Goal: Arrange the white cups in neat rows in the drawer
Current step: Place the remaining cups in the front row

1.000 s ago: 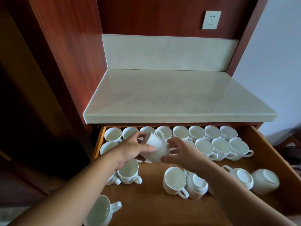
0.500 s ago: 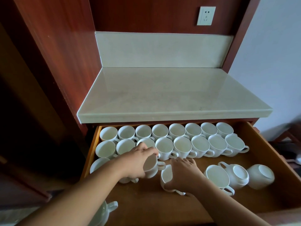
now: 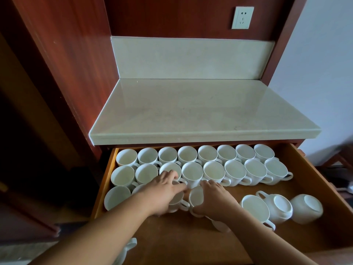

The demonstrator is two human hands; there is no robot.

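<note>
Pale stone counter [image 3: 200,111], red-brown wood panels [image 3: 63,54], wall socket [image 3: 242,17]

Dim, soft daylight — pale sheen on the countertop [image 3: 200,111], dark left edge, wide-angle bowing.

A pale stone countertop [image 3: 200,111] under a wall socket [image 3: 242,17] (white, on red-brown panelling [image 3: 63,54]).

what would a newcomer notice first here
Two tidy rows of upright white cups fill the back of the open wooden drawer. In front of them the left hand grips one cup and the right hand a neighbouring cup. At the right, two tipped cups show their bases.
</note>
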